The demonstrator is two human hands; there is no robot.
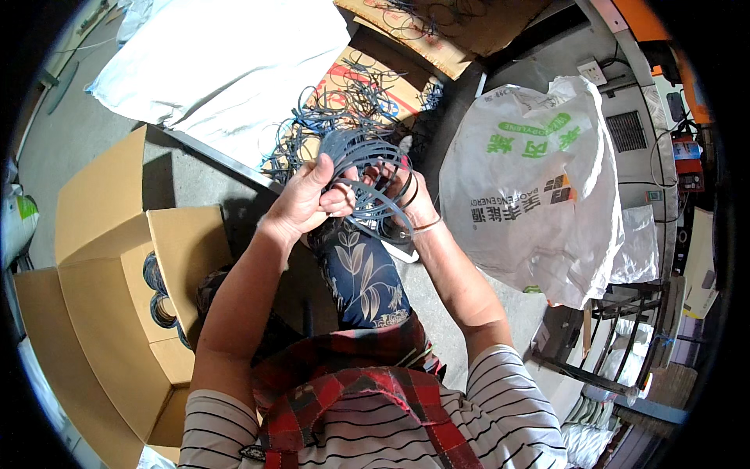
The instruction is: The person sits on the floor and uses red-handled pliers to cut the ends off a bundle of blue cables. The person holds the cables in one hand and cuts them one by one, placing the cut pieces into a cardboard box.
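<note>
A loose bundle of thin dark plastic rings is held up between my two hands, above my lap. My left hand grips its near left side, thumb on top and fingers curled underneath. On the bundle's right, my right hand has its fingers inside the loops, partly hidden by them; a bracelet circles that wrist. Just beyond the hands, a tangled heap of similar dark rings lies on printed cardboard.
An open cardboard box with coiled ring bundles inside stands at the left. A large white sheet or sack covers the upper left. At the right are a printed woven sack and a metal rack.
</note>
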